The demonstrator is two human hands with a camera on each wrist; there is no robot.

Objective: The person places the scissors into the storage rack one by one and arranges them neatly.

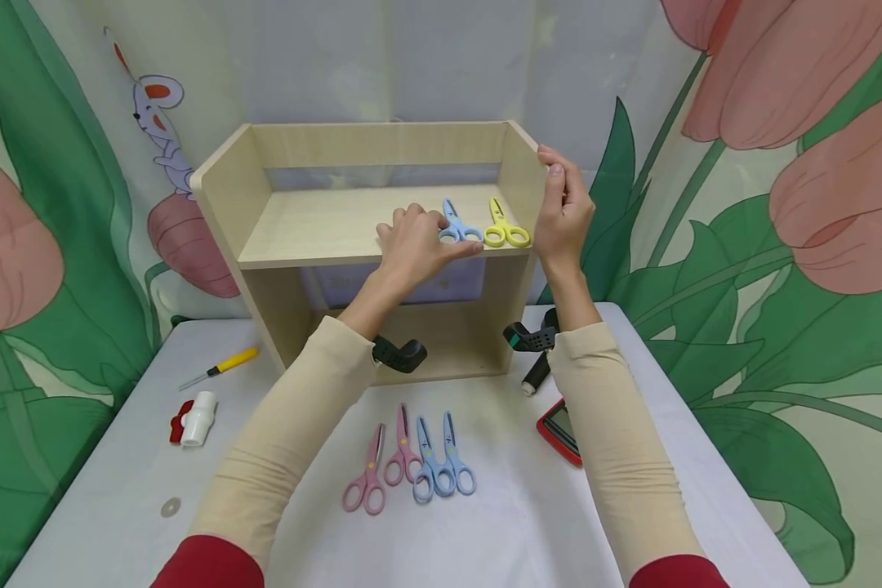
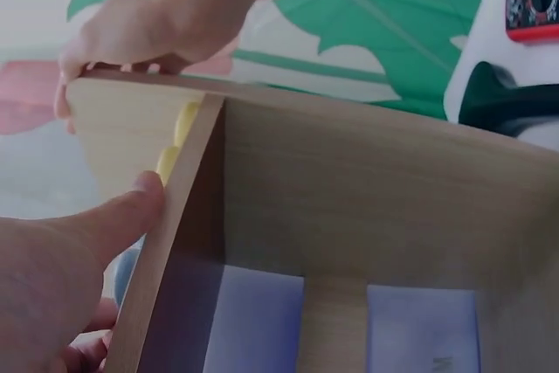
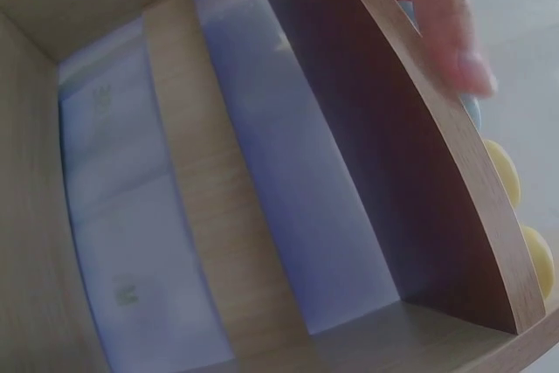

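Head: wooden shelf (image 1: 316,224) stood on table (image 1: 118,457), upper board's left half bare. Four scissors (image 1: 412,461) lay below on table. Left hand (image 1: 412,245) fingers extended, touched blue scissors (image 1: 457,224) beside yellow scissors (image 1: 503,227). Right hand (image 1: 564,208) gripped shelf's right panel top.

Left wrist: thumb (image 2: 131,211) pressed board edge.

Right wrist: finger (image 3: 445,24) over board edge, yellow handles (image 3: 515,216) beyond.

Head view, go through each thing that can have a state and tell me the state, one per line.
Left hand: on the shelf, fingers at the blue scissors.
Right hand: grips the wooden shelf's right wall.
Blue scissors: closed, flat on the shelf.
Yellow scissors: closed, flat on the shelf.
Four scissors on the table: closed, lying flat.
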